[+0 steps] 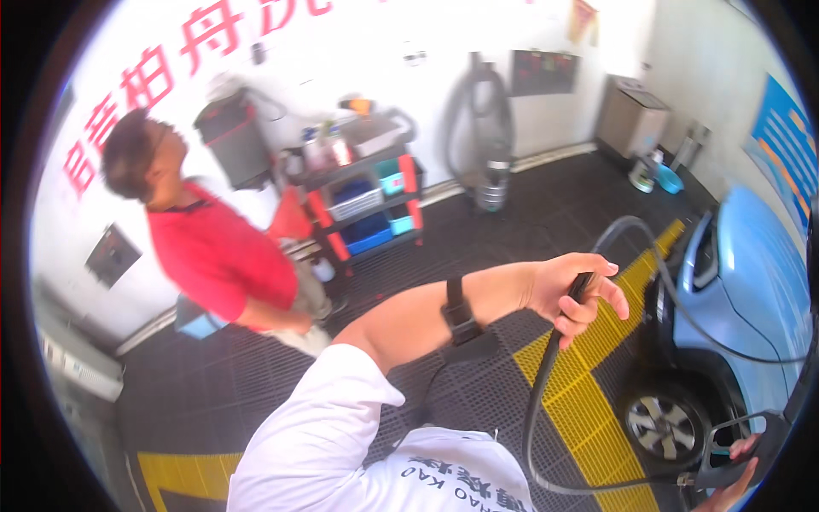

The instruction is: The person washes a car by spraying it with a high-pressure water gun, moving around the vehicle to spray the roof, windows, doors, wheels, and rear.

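Observation:
My left hand (pixel 580 297) is raised in front of me with its fingers curled round a black hose (pixel 534 401). Below the hand the hose sags and runs right to a fitting on a dark spray gun (pixel 751 456). My right hand (pixel 735 491), partly cut off by the lower right rim, is closed about the gun, with fingers showing at its trigger opening. The gun's front end is hard to make out. Beside it stands a light blue car (pixel 763 273), its wheel (pixel 664 427) turned toward me. Another stretch of hose loops above my left hand and across the car's side.
A person (pixel 217 247) in a red shirt stands at the left. By the wall are a shelf cart (pixel 367 209) with bottles and bins, a vacuum-like machine (pixel 490 183), a washer-like cabinet (pixel 631 119) and a blue basin (pixel 668 179). Black and yellow grating (pixel 572 401) covers the floor.

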